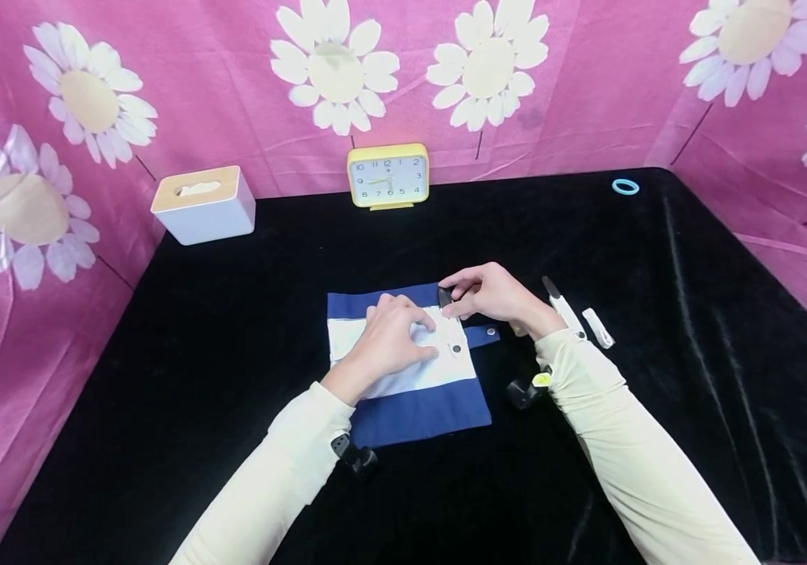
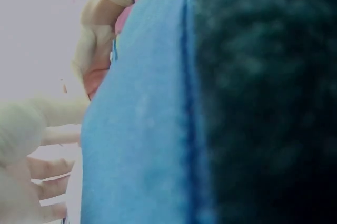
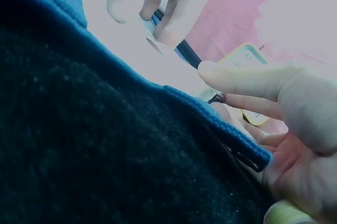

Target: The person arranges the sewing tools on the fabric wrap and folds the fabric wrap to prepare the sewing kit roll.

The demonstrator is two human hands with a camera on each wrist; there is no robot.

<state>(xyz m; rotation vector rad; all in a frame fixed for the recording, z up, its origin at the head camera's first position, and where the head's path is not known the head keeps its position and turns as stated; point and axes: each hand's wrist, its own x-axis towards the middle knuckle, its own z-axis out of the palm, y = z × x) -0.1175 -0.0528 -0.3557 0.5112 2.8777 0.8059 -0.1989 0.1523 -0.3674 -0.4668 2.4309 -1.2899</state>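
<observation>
A blue and white fabric pouch [image 1: 417, 404] lies flat on the black cloth, with a blue snap strap [image 1: 482, 336] out to its right. My left hand [image 1: 392, 337] rests on the pouch's white middle band, fingers bent and thumb apart from them. At the pouch's upper right edge my right hand [image 1: 491, 298] pinches a slim dark-ended item [image 1: 445, 297] between thumb and fingers. Its lower part is hidden; its kind cannot be told. In the right wrist view, the thumb [image 3: 237, 79] lies right at the white fabric's edge, and the left fingertips [image 3: 124, 6] press down nearby.
Beside the right forearm lie a white item with a dark pointed end [image 1: 564, 306] and a small white bundle [image 1: 597, 328]. Along the back stand a tissue box [image 1: 209, 212] and a yellow clock [image 1: 389, 176]. A light blue ring [image 1: 625, 187] lies at the back right.
</observation>
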